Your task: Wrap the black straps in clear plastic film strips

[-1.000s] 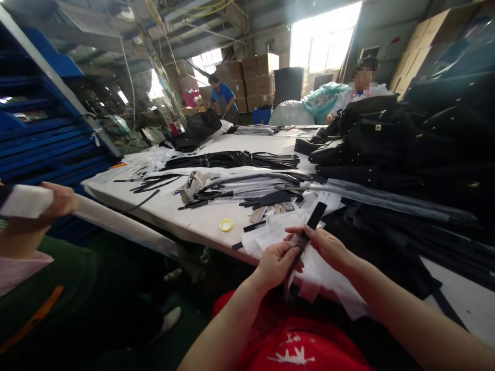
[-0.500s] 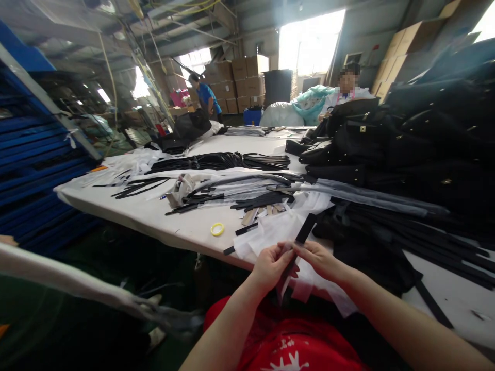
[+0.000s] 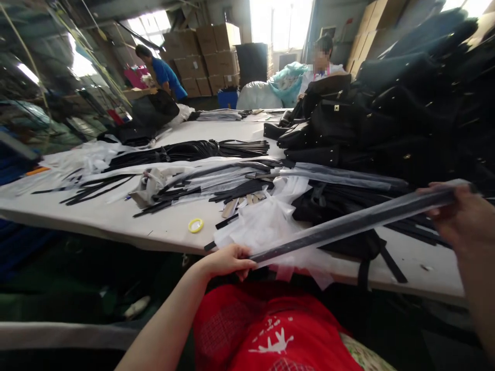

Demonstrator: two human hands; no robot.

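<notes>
A long black strap in a clear plastic sleeve (image 3: 348, 221) is stretched between my two hands above the front of the table. My left hand (image 3: 229, 261) pinches its lower end near the table edge. Raised at the far right, my right hand (image 3: 456, 208) is closed round the other end. Below the strap lie crumpled white plastic sleeves (image 3: 259, 221), some hanging over the edge. A black fabric piece (image 3: 359, 245) rests behind and under the strap.
A yellow ring (image 3: 195, 225) lies near the table's front edge. Bundles of black straps (image 3: 193, 150) cover the table's middle. Black bags (image 3: 371, 118) are heaped at the right. One person (image 3: 164, 72) stands at the back left, another (image 3: 323, 67) behind the bags.
My hands were close together on a black strip. My right hand has moved far right and up, and the sleeved strap is now drawn out at length. The view has shifted too.
</notes>
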